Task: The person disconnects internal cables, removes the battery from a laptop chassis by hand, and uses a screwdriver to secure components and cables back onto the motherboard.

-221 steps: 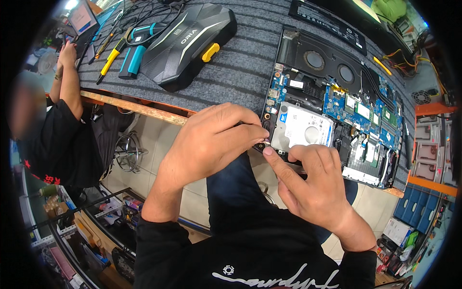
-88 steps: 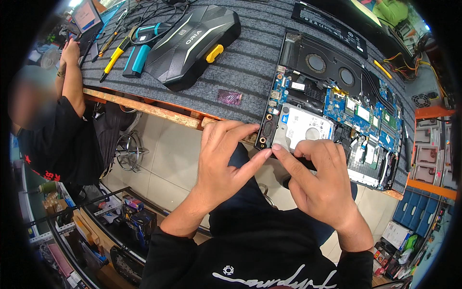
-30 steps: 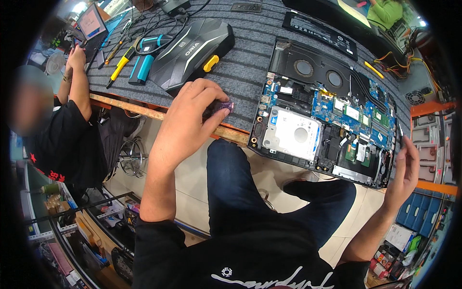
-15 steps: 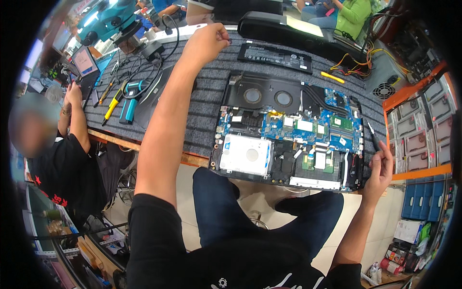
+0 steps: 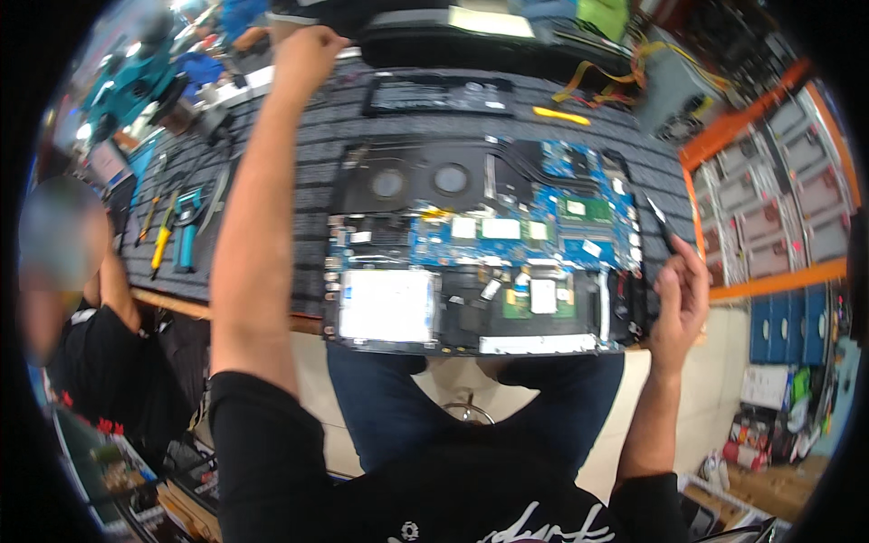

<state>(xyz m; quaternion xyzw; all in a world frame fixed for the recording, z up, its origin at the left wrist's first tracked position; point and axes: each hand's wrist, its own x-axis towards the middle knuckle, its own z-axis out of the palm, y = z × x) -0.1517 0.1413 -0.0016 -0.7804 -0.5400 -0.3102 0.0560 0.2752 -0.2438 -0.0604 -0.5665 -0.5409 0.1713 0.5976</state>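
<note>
Since a second ago the left hand (image 5: 310, 56) has moved from the table's near edge, beside the laptop, to the far side of the mat (image 5: 312, 204); the right hand (image 5: 681, 294) has stayed at the laptop's right edge. Far left, a co-worker's forearm (image 5: 112, 276) shows beside the table; next come a yellow tool (image 5: 161, 246) and a teal tool (image 5: 185, 246), side by side on the mat. The left arm stretches past them; its fingers are curled close together — blur hides whether they hold anything. To its right lies the opened laptop (image 5: 469, 288), flat at the near edge; a white-labelled drive (image 5: 387, 306) sits in its near left corner, and a blue circuit board (image 5: 434, 237) runs across its middle. Beyond it lie a flat black battery (image 5: 439, 95) and, farther right, a slim yellow stick (image 5: 561, 116). The right hand's fingers are loosely bent by a dark-handled, silver-tipped tool (image 5: 663, 222) — I cannot tell whether they grip it; an orange-framed rack (image 5: 769, 276) stands right of that.
</note>
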